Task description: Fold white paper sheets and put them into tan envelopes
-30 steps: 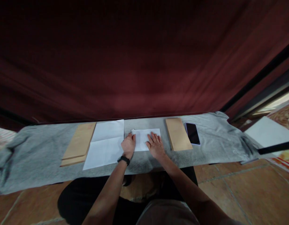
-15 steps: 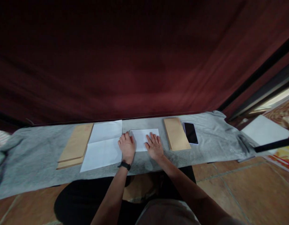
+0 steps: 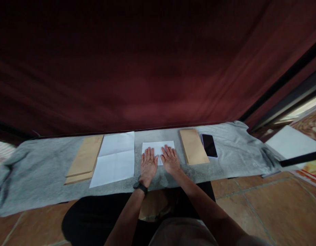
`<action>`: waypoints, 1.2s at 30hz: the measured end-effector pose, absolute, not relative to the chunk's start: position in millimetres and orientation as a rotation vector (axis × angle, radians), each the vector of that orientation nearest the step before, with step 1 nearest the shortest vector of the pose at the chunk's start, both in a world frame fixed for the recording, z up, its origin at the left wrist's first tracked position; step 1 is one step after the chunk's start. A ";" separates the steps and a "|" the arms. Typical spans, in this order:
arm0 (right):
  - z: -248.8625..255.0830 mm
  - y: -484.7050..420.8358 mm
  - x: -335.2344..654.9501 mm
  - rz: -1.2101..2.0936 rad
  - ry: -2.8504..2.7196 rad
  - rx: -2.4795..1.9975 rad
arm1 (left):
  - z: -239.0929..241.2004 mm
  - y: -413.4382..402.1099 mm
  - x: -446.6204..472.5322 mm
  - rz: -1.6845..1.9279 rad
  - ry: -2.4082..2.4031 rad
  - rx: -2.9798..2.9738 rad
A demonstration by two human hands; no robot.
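Note:
A small folded white paper [image 3: 154, 146] lies on the grey cloth [image 3: 45, 171] in front of me. My left hand [image 3: 148, 164], with a black watch on the wrist, lies flat on its left part, fingers stretched out. Beside it, my right hand [image 3: 170, 160] presses flat on the paper's right part, fingers spread. Neither hand grips anything.
A larger creased white sheet [image 3: 114, 159] lies to the left, with a stack of brown envelopes [image 3: 84, 159] beyond it. On the right lie another stack of brown envelopes [image 3: 193, 146] and a black phone [image 3: 209, 145]. A dark red curtain [image 3: 147, 68] hangs behind. A white board [image 3: 288, 143] sits at the far right.
My left hand has moved from the paper's left edge onto the paper and flattened out next to my right hand. The right hand has stayed in place.

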State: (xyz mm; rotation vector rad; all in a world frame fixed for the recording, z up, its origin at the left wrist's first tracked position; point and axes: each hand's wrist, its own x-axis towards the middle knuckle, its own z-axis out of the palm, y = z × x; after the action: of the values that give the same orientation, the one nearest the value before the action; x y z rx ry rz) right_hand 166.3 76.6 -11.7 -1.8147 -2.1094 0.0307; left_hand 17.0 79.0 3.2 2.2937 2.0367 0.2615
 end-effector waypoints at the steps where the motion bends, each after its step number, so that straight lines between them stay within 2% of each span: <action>1: -12.6 76.3 169.1 0.024 -2.097 -1.823 | 2.9 78.5 13.8 0.254 2.072 2.278; 10: -7.9 83.7 173.6 0.023 -1.944 -2.015 | 2.2 75.4 8.9 0.260 2.194 2.217; 16: -3.5 93.3 127.6 0.136 -2.128 -1.720 | 1.6 76.2 7.7 0.228 2.175 2.234; 22: -11.6 96.5 138.4 0.100 -2.104 -1.745 | 1.6 75.6 8.6 0.233 2.188 2.239; 29: -8.6 103.3 181.0 0.006 -2.067 -1.876 | 6.2 72.1 5.7 0.446 2.190 2.173; 36: -11.0 102.8 182.1 0.018 -2.071 -1.871 | 21.2 74.2 -8.1 0.689 2.173 1.808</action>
State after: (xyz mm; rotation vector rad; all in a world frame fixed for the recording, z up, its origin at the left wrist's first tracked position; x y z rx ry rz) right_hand 182.1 102.8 -11.0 -1.8713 -2.0713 0.0176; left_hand -8.1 74.2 21.2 1.8076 2.1729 0.6886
